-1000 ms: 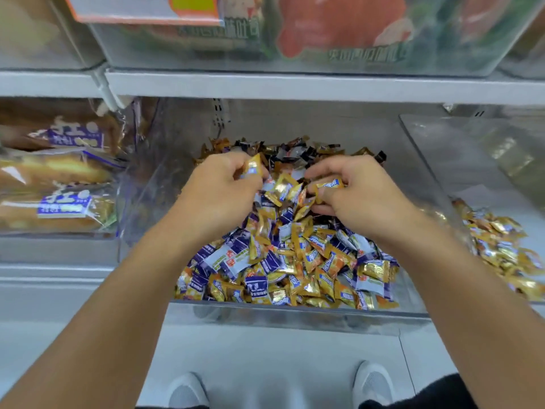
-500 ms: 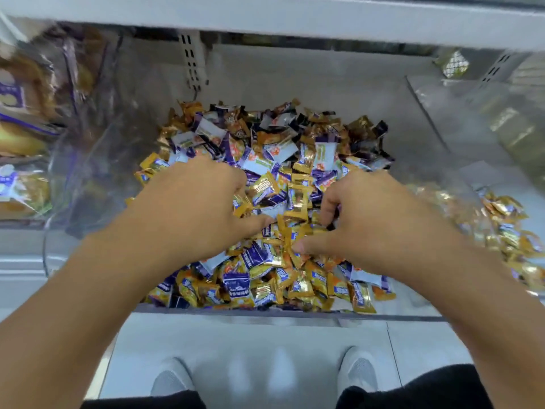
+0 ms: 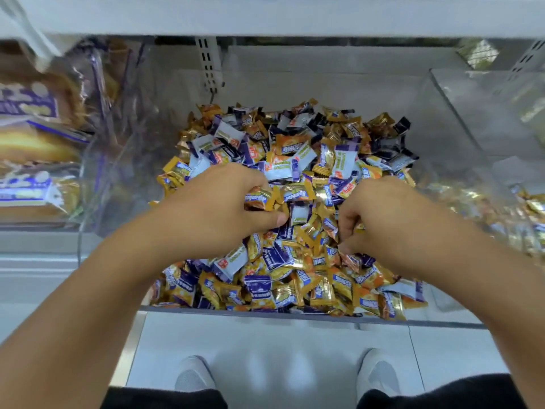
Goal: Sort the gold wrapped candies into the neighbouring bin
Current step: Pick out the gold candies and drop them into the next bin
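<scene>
A clear plastic bin [image 3: 265, 315] on the shelf holds a deep heap of mixed candies [image 3: 295, 160], gold, purple and white wrapped. Both hands are down in the heap. My left hand [image 3: 212, 214] grips a gold wrapped candy [image 3: 259, 199] between curled fingers and thumb. My right hand [image 3: 380, 222] has its fingers curled into the pile at the centre right, pinching gold candies that are mostly hidden under them. The neighbouring bin [image 3: 460, 113] on the right holds only gold wrapped candies [image 3: 530, 208].
Bagged bread [image 3: 32, 149] fills the compartment to the left. A white shelf edge [image 3: 265, 16] runs overhead. Below the bin front are a pale floor and my two grey shoes [image 3: 194, 376].
The view tipped down and nearer the bin. Both hands dropped from the top of the heap into its middle, and the left hand now shows a gold candy in its fingers.
</scene>
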### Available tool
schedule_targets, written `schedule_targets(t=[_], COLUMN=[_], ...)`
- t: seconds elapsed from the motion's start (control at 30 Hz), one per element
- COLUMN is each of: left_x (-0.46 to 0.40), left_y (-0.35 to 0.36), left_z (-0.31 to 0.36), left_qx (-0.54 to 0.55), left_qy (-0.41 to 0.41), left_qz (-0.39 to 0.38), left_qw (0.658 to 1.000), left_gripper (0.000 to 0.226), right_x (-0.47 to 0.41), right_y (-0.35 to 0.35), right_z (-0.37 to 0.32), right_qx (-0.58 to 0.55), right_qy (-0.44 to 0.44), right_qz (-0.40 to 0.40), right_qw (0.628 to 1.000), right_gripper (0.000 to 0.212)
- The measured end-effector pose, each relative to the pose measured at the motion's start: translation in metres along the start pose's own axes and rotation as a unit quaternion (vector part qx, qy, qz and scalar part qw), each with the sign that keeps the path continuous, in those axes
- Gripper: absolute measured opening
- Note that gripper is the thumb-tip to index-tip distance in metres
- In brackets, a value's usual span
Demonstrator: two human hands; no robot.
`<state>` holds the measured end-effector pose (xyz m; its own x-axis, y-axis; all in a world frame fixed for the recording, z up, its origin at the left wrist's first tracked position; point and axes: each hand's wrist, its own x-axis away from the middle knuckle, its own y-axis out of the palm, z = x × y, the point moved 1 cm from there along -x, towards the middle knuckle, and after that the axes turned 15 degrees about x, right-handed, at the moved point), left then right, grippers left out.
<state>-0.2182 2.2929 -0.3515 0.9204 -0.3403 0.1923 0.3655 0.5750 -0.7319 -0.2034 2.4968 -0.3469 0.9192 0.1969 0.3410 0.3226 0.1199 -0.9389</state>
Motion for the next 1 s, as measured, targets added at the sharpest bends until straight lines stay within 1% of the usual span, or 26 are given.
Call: schedule_targets(t=[0.07, 0.1, 0.13, 0.17, 0.2, 0.23, 0.27, 0.3, 0.33, 0.37, 0.43, 0.47, 0.53, 0.57, 0.6, 0.63, 0.7, 0.77, 0.83, 0.87, 0.93, 0.97, 1.0], left_x=[0.003, 0.005, 0.006, 0.007, 0.007, 0.007, 0.008, 0.007, 0.006, 0.006, 0.005, 0.005, 0.006, 0.007, 0.007, 0.006, 0.003, 0.001, -0.002, -0.003, -0.007, -0.009, -0.01], left_y=[-0.004, -0.004, -0.004, -0.003, -0.002, -0.001, 0.0, 0.0, 0.0, -0.001, 0.002, 0.005, 0.016, 0.021, 0.026, 0.03, 0.035, 0.04, 0.045, 0.046, 0.044, 0.041, 0.038], left_z=[-0.002, -0.002, -0.002, -0.001, 0.002, 0.005, 0.007, 0.008, 0.008, 0.008, 0.009, 0.011, 0.019, 0.022, 0.024, 0.024, 0.023, 0.024, 0.027, 0.026, 0.021, 0.018, 0.016], left_qx=[0.126, 0.193, 0.263, 0.331, 0.39, 0.435, 0.467, 0.488, 0.486, 0.466, 0.386, 0.341, 0.238, 0.178, 0.117, 0.071, 0.024, -0.067, -0.132, -0.136, -0.09, -0.066, -0.05], left_qy=[-0.018, -0.03, -0.044, -0.06, -0.076, -0.092, -0.104, -0.113, -0.119, -0.122, -0.106, -0.085, -0.005, 0.041, 0.076, 0.093, 0.097, 0.089, 0.087, 0.095, 0.123, 0.129, 0.131], left_qz=[-0.022, -0.032, -0.036, -0.033, -0.029, -0.02, -0.008, 0.006, 0.018, 0.028, 0.021, 0.008, -0.004, -0.005, -0.008, -0.012, -0.053, -0.09, -0.096, -0.096, -0.088, -0.085, -0.082], left_qw=[0.992, 0.98, 0.963, 0.941, 0.917, 0.896, 0.878, 0.866, 0.866, 0.876, 0.916, 0.936, 0.971, 0.983, 0.99, 0.993, 0.994, 0.99, 0.983, 0.981, 0.984, 0.986, 0.987], left_gripper=[0.048, 0.052, 0.05, 0.041, 0.028, 0.017, 0.012, 0.01, 0.01, 0.013, 0.028, 0.032, 0.026, 0.023, 0.025, 0.029, 0.034, 0.045, 0.051, 0.048, 0.028, 0.018, 0.014], right_x=[0.001, 0.003, 0.005, 0.007, 0.01, 0.012, 0.014, 0.015, 0.015, 0.013, 0.008, 0.006, 0.006, 0.007, 0.008, 0.009, 0.013, 0.016, 0.017, 0.018, 0.017, 0.017, 0.016], right_y=[-0.007, -0.011, -0.014, -0.017, -0.018, -0.017, -0.013, -0.009, -0.003, 0.002, 0.007, 0.006, -0.001, -0.005, -0.008, -0.01, -0.011, -0.009, -0.006, -0.004, 0.003, 0.006, 0.009], right_z=[0.008, 0.012, 0.016, 0.018, 0.019, 0.02, 0.018, 0.013, 0.007, 0.002, -0.004, -0.002, 0.007, 0.013, 0.019, 0.023, 0.028, 0.028, 0.026, 0.023, 0.019, 0.016, 0.013], right_qx=[-0.055, -0.094, -0.129, -0.15, -0.148, -0.116, -0.07, -0.019, 0.021, 0.038, 0.035, 0.022, -0.023, -0.047, -0.074, -0.111, -0.174, -0.151, -0.096, -0.076, -0.063, -0.057, -0.05], right_qy=[-0.009, -0.012, -0.013, -0.015, -0.017, -0.019, -0.015, -0.009, -0.006, -0.007, -0.016, -0.018, -0.025, -0.025, -0.028, -0.029, -0.035, -0.062, -0.093, -0.103, -0.117, -0.121, -0.122], right_qz=[0.02, 0.035, 0.051, 0.056, 0.047, 0.025, -0.001, -0.028, -0.054, -0.066, -0.056, -0.05, -0.031, -0.012, 0.01, 0.028, 0.034, 0.011, -0.033, -0.056, -0.091, -0.094, -0.082], right_qw=[0.998, 0.995, 0.99, 0.987, 0.988, 0.993, 0.997, 0.999, 0.998, 0.997, 0.998, 0.998, 0.999, 0.999, 0.997, 0.993, 0.984, 0.987, 0.991, 0.99, 0.987, 0.987, 0.988], right_gripper=[0.017, 0.021, 0.022, 0.022, 0.02, 0.016, 0.016, 0.026, 0.035, 0.038, 0.031, 0.03, 0.037, 0.039, 0.039, 0.035, 0.023, 0.016, 0.011, 0.013, 0.027, 0.032, 0.035])
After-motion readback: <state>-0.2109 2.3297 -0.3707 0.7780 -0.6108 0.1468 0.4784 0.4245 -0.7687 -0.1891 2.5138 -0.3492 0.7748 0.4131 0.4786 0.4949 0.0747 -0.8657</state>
